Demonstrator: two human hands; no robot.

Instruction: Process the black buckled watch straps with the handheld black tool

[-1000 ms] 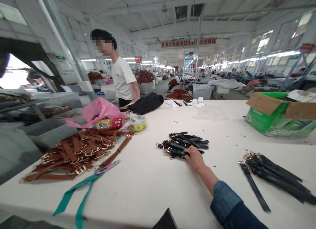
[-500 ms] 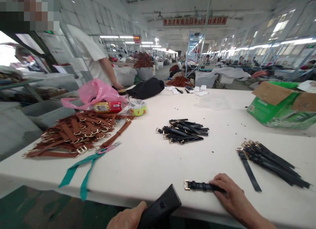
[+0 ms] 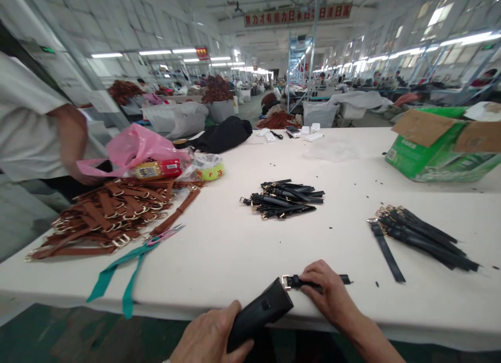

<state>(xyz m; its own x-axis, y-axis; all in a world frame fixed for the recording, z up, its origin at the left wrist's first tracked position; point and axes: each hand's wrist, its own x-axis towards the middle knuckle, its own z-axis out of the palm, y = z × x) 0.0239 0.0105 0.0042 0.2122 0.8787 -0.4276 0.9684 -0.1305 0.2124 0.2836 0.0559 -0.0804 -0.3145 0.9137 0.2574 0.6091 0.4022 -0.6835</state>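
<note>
Head view: what differs from half a second ago?

– Black strap (image 3: 295, 282), lower centre: buckle (image 3: 286, 282) now close by the black device's (image 3: 260, 312) tip, contact unclear. Gap was wider.

– Fingers?

– Right hand (image 3: 326, 291) pinching strap; left hand (image 3: 213, 333) wrapped round device. Co-worker (image 3: 29, 125) now at left edge.

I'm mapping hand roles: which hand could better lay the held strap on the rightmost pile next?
Probably the right hand: it holds the black strap and is nearer the rightmost pile; the left hand grips a black device.
</note>
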